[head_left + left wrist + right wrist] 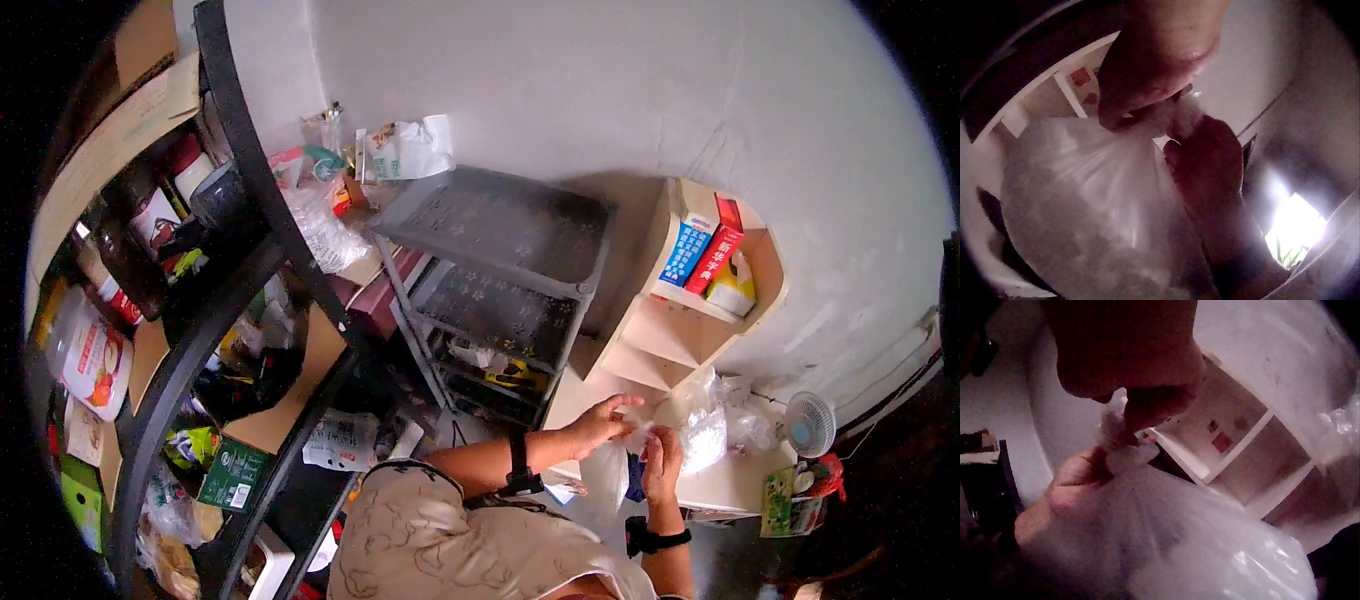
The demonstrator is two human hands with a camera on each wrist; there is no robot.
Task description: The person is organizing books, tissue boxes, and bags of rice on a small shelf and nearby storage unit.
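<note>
A translucent plastic bag hangs below both hands, and its bulging body fills much of the left wrist view. Gathered folds run up to its bunched neck. My left hand grips that neck from one side, thumb and fingers bent on the plastic. From the other side my right hand pinches the bunched top, its fingers curled around a twist of film. The two hands are close together above the bag. Pale, blurred contents show through the film in the left wrist view.
A cream desk with a shelf unit stands ahead, holding books. More clear bags and a small fan sit on the desk. A grey rack is beyond; a black-framed shelf crowded with goods flanks the left.
</note>
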